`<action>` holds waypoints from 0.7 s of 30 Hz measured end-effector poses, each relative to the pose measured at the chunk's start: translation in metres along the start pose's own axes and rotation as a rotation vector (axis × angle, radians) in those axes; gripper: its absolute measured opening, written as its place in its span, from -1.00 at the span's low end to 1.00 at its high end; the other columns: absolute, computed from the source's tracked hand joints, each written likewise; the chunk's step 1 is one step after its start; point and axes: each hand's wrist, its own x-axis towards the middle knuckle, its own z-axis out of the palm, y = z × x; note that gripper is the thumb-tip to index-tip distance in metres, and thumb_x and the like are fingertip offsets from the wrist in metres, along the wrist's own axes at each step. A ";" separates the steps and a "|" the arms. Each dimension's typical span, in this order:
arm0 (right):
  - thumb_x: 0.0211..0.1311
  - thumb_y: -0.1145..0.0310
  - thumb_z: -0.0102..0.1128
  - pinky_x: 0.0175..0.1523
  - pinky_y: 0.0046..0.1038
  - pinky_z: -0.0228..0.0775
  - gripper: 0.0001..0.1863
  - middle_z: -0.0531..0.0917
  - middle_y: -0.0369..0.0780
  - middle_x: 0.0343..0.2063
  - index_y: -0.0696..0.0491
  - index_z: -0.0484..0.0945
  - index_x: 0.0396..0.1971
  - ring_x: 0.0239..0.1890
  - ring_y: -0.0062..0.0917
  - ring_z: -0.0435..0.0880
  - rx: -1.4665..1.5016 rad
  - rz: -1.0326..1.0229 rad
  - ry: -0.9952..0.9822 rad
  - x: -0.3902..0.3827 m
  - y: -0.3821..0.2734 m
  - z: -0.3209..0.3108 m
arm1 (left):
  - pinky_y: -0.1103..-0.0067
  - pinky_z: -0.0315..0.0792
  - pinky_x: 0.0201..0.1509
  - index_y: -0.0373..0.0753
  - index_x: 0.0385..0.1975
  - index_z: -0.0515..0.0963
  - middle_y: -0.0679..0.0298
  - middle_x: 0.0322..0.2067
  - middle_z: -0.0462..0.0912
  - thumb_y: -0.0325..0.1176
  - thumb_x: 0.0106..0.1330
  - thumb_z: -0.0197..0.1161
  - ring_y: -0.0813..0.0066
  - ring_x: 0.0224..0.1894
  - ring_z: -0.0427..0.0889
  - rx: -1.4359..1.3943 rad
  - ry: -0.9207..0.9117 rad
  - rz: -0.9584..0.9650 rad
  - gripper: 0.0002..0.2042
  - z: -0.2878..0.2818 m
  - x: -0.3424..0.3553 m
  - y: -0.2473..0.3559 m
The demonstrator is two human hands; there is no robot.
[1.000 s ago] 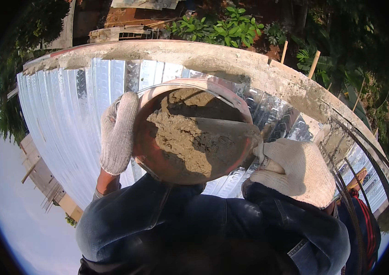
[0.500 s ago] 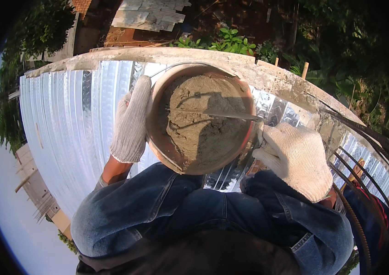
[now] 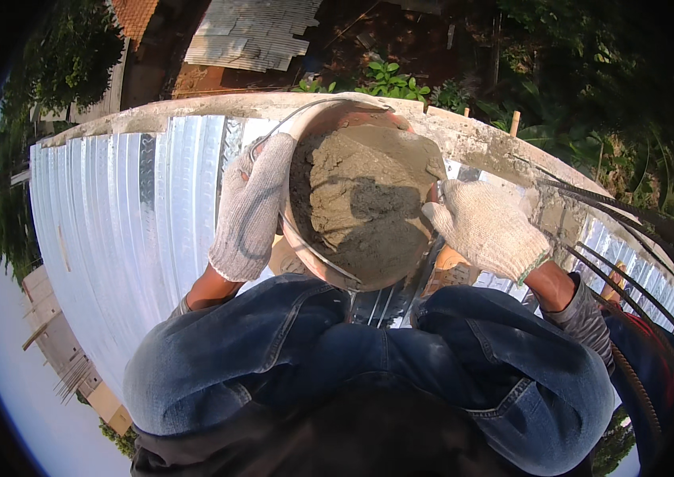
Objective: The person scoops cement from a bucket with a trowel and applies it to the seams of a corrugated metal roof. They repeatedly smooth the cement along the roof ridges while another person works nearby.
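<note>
A bucket (image 3: pixel 311 253) of wet grey mortar (image 3: pixel 353 179) is in front of my knees, tilted a little to the right. My left hand (image 3: pixel 253 208), in a white knitted glove, grips the bucket's left side, with the thumb up along the wall. The wire bail (image 3: pixel 289 117) arches over the far left rim. My right hand (image 3: pixel 490 226), gloved too, is closed at the right rim around the handle of a trowel. The trowel's blade is hard to tell from the mortar, and the glove hides most of its handle.
Corrugated metal sheeting (image 3: pixel 122 238) spreads out on the left. A rough concrete edge (image 3: pixel 218 103) curves along the far side, with a drop to ground and plants (image 3: pixel 389 83) beyond. Rebar rods (image 3: pixel 623 274) stick out at the right, near another person's dark clothing (image 3: pixel 647 366).
The bucket has shifted right and tipped, with my left hand moving along. My right hand has moved up and left against the rim; the trowel blade, edge-on over the mortar before, no longer stands out.
</note>
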 end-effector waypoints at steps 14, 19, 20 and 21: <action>0.38 0.13 0.38 -0.19 -0.13 0.64 -0.69 0.72 -0.10 -0.47 0.10 0.64 -0.17 -0.37 -0.14 0.80 0.048 -0.156 0.090 -0.056 -0.027 -0.001 | 0.52 0.66 -0.03 -0.28 0.11 0.71 0.26 -0.08 0.78 -0.11 0.66 0.27 0.49 -0.10 0.76 -0.098 0.151 0.015 -0.66 -0.029 0.019 -0.009; 0.32 0.07 0.42 -0.16 -0.08 0.64 -0.66 0.72 -0.10 -0.45 0.05 0.67 -0.17 -0.36 -0.13 0.80 -0.017 -0.150 0.267 -0.058 -0.023 -0.009 | 0.55 0.64 0.01 -0.25 0.15 0.69 0.28 -0.07 0.78 -0.11 0.65 0.28 0.52 -0.08 0.74 -0.069 0.126 0.024 -0.66 -0.005 0.006 0.006; 0.31 0.07 0.43 -0.15 -0.09 0.64 -0.66 0.72 -0.10 -0.46 0.04 0.68 -0.17 -0.35 -0.13 0.80 -0.057 -0.157 0.269 -0.055 -0.021 -0.009 | 0.56 0.63 0.01 -0.25 0.15 0.69 0.29 -0.06 0.78 -0.11 0.65 0.28 0.53 -0.08 0.74 -0.051 0.115 0.024 -0.65 -0.004 0.006 0.008; 0.30 0.07 0.43 -0.14 -0.09 0.64 -0.66 0.72 -0.11 -0.46 0.03 0.68 -0.16 -0.34 -0.13 0.81 -0.097 -0.161 0.272 -0.052 -0.019 -0.008 | 0.58 0.62 0.00 -0.25 0.15 0.69 0.30 -0.07 0.77 -0.10 0.65 0.28 0.58 -0.09 0.73 -0.010 0.135 0.008 -0.65 -0.002 0.004 0.013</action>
